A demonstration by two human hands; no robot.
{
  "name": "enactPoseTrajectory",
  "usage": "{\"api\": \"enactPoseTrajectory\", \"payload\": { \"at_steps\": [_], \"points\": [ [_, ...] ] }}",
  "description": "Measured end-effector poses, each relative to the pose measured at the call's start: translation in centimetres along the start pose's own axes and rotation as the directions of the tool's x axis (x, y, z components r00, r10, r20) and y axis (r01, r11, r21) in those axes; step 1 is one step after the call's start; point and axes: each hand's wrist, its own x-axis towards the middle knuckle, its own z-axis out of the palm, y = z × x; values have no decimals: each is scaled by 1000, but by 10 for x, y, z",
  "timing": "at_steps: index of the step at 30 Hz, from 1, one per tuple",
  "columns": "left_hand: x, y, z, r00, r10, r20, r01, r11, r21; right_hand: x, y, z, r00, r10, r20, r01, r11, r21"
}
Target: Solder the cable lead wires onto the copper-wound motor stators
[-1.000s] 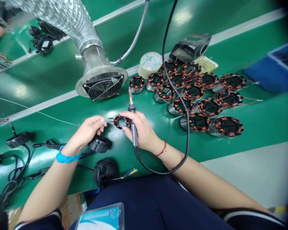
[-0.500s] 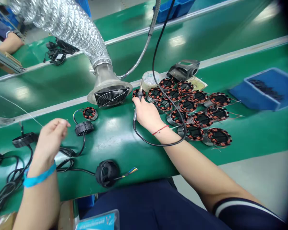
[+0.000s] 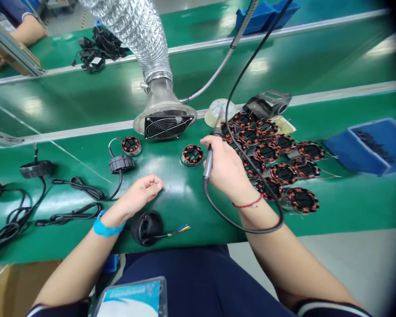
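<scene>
Grey-handled soldering iron (image 3: 209, 164): gripping it in right hand (image 3: 227, 165), right of frame centre, pointing tip (image 3: 220, 116) up towards tape roll (image 3: 214, 115). Trailing black cable (image 3: 244, 229) from it, looping below right hand. Holding left hand (image 3: 141, 196) well apart from right, left of centre, fingers curled in; unable to tell whether pinching anything. Working over green tabletop (image 3: 174, 204), with one copper-wound stator (image 3: 186, 155) near centre, just left of right hand, apart from both hands. Seeing crowded batch of similar stators (image 3: 266, 152) at right. Also seeing another stator (image 3: 131, 145) left of centre, linked by thin wires (image 3: 110, 145) to black cap (image 3: 121, 164); second black cap (image 3: 147, 228) below left hand, showing coloured wires (image 3: 181, 229). Facing extractor fan (image 3: 166, 127) on foil duct (image 3: 135, 26), upper centre; blue bin (image 3: 353, 152) far right. Wearing blue wristband (image 3: 107, 226) on left, red cord (image 3: 248, 204) on right.
</scene>
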Motion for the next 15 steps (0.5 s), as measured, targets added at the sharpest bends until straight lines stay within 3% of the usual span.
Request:
{"api": "enactPoseTrajectory", "payload": {
  "at_steps": [4, 9, 15],
  "points": [
    [11, 2, 3, 1000, -18, 8, 18, 999, 37, -2, 19, 6, 985, -52, 166, 44, 998, 49],
    [23, 1, 2, 998, -10, -55, 14, 997, 71, -30, 9, 7, 978, -98, 182, 56, 974, 221],
    [46, 14, 2, 989, 22, -148, -11, 997, 77, -35, 5, 18, 993, -108, 35, 93, 947, 308]
  ]
}}
